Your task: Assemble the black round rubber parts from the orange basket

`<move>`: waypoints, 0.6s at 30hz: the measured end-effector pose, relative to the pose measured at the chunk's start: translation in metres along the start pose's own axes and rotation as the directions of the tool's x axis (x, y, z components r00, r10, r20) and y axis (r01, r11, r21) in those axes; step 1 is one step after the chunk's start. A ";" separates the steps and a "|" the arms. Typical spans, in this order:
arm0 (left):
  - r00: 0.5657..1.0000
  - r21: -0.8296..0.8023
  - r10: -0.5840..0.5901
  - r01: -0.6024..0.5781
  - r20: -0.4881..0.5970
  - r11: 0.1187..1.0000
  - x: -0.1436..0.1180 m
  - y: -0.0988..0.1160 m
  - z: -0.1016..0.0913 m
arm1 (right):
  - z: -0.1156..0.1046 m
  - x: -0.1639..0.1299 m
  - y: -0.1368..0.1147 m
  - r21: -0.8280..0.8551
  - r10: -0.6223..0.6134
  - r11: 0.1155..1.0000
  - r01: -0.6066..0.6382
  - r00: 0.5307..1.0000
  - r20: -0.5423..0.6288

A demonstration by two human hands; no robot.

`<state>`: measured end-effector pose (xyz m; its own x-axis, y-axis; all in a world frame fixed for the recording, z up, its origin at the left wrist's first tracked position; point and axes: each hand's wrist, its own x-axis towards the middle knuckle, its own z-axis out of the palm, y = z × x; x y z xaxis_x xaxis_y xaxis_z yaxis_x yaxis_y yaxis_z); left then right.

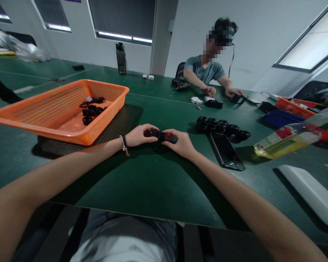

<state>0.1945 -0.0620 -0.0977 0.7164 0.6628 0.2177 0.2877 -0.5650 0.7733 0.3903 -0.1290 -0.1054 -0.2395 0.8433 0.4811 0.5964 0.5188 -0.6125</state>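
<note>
Between my two hands, just above the green table point(142, 182), is a small black cylindrical part point(160, 135). My left hand point(140, 135) grips its left end between thumb and fingers. At its right end, my right hand point(180, 142) pinches it the same way. Whether it is one piece or two pieces put together, I cannot tell. Several similar round black parts point(221, 126) stand grouped to the right of my right hand. More black parts point(91, 112) lie in the orange basket point(109, 123) on the left.
Right of my hands lie a phone point(226, 151), a tipped clear bottle with yellow liquid point(289, 140) and a white box point(308, 193). Across the table a person point(206, 69) handles small black items near a power drill point(181, 85). A dark bottle point(121, 59) stands at the back.
</note>
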 end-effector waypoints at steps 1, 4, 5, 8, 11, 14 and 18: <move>1.000 0.006 0.003 -0.003 -0.002 1.000 0.000 0.000 0.000 | 0.000 0.000 0.000 0.004 0.001 1.000 -0.001 1.000 0.000; 1.000 0.011 0.008 -0.008 -0.007 1.000 0.000 -0.001 0.000 | 0.000 0.000 0.000 0.010 0.002 1.000 -0.002 1.000 0.002; 1.000 0.010 0.010 -0.010 -0.009 1.000 0.000 -0.001 0.000 | 0.000 0.000 0.000 0.010 0.003 1.000 -0.003 1.000 0.004; 1.000 0.009 0.017 -0.016 -0.011 1.000 0.000 -0.001 0.000 | -0.001 0.000 -0.001 0.008 0.006 1.000 -0.006 1.000 0.009; 1.000 0.013 0.013 -0.013 -0.008 1.000 0.000 0.000 0.000 | -0.001 0.000 -0.002 0.006 0.005 1.000 -0.005 1.000 0.009; 1.000 0.011 0.007 -0.007 -0.006 1.000 0.000 0.000 0.000 | -0.001 0.000 -0.002 0.007 -0.001 1.000 0.001 1.000 0.012; 1.000 -0.008 0.000 0.000 -0.001 1.000 0.000 0.000 0.000 | -0.002 0.000 -0.002 0.000 -0.003 1.000 0.003 1.000 0.016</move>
<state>0.1947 -0.0622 -0.0978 0.7159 0.6632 0.2182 0.2829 -0.5612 0.7778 0.3901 -0.1306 -0.1030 -0.2539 0.8438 0.4728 0.5956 0.5216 -0.6109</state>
